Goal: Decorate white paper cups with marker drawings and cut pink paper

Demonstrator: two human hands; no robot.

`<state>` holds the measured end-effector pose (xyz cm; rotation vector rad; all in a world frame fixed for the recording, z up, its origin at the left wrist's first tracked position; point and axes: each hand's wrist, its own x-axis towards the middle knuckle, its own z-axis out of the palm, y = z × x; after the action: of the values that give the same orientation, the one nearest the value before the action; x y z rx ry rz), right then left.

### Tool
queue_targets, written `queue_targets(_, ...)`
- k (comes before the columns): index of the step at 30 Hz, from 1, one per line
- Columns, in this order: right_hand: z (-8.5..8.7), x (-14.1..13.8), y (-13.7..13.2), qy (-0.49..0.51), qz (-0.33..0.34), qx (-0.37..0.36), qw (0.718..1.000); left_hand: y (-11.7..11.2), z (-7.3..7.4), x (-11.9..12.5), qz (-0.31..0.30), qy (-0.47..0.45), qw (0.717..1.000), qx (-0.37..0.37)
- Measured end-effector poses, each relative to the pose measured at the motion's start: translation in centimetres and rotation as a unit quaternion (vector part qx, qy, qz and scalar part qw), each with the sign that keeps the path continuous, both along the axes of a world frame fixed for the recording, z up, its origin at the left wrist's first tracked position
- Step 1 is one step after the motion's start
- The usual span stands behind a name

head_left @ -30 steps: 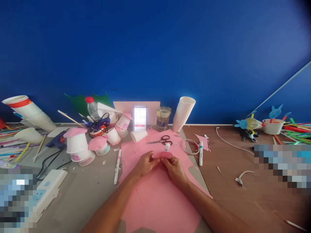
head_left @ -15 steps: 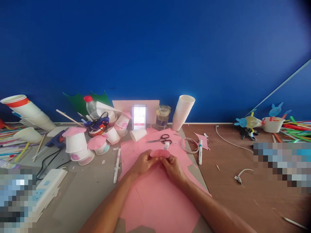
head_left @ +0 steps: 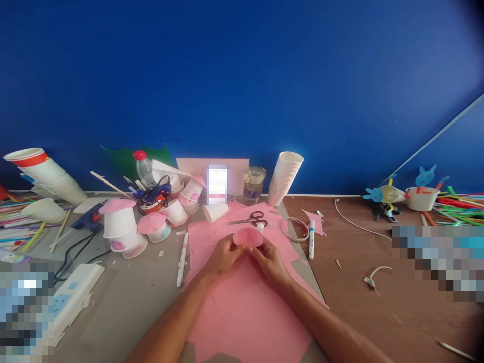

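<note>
Between my two hands is a round pink paper disc (head_left: pixel 247 237), tilted up towards me. My left hand (head_left: pixel 227 254) pinches its lower left edge, and my right hand (head_left: pixel 267 257) pinches the lower right edge with the thumb in front. Below them spreads a large sheet of pink paper (head_left: pixel 245 312). Just beyond the disc lie dark-handled scissors (head_left: pixel 251 219), blades pointing left. A small white cap-like piece (head_left: pixel 260 228) shows behind the disc, partly hidden by it.
White paper cups with pink tops (head_left: pixel 119 222) stand at the left, near a blue glue gun (head_left: pixel 86 217). A cup stack (head_left: pixel 285 176), a glass jar (head_left: pixel 254 184) and a lit phone (head_left: pixel 218 184) are at the back. Markers (head_left: pixel 311 239), a tape roll (head_left: pixel 295 229) and a power strip (head_left: pixel 79 300) lie around.
The pink disc has tipped up, so more of its face shows. Both hands keep their pinch in nearly the same place. The view has shifted slightly.
</note>
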<state>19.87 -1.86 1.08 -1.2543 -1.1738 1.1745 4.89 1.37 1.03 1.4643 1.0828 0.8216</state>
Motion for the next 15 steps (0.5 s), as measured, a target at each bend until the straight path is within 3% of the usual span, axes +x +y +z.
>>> queue_targets(7, -0.61, -0.44, 0.20, 0.020, -0.028, -0.053, 0.998, 0.04, -0.14, -0.14, -0.023, 0.012, 1.000, 0.012)
queue_targets(15, -1.03, -0.02, 0.24, -0.018, -0.004, -0.043, 0.999, 0.04, -0.21, -0.13, -0.018, 0.021, 0.999, 0.041)
